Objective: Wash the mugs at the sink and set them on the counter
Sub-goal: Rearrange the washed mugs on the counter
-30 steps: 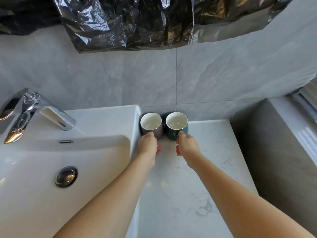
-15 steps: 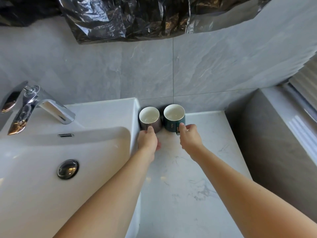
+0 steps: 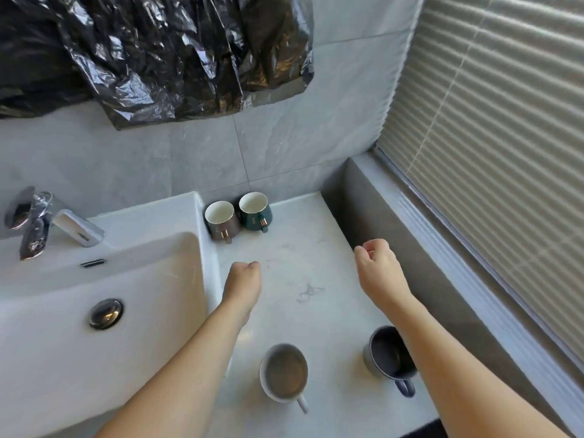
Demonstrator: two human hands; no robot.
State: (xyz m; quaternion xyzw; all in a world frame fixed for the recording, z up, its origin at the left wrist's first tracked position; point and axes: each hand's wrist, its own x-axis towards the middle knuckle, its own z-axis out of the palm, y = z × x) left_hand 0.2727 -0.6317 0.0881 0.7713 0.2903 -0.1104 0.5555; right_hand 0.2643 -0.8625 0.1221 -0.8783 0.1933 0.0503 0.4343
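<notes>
White marble-patterned bench (image 3: 300, 279) beside the white ceramic basin (image 3: 126, 311). At its back edge stand a grey mug with copper handle (image 3: 221, 222) and a dark green mug with copper handle (image 3: 256, 213), touching, upright. Near the front edge stand a white mug (image 3: 284, 374) and a dark blue-grey mug (image 3: 385, 352), well apart.

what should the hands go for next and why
Probably the right hand should drop back to the dark grey mug near the counter's front edge. Both hands are empty; that mug and the white mug look murky inside, while the two mugs by the wall look clean.
</notes>
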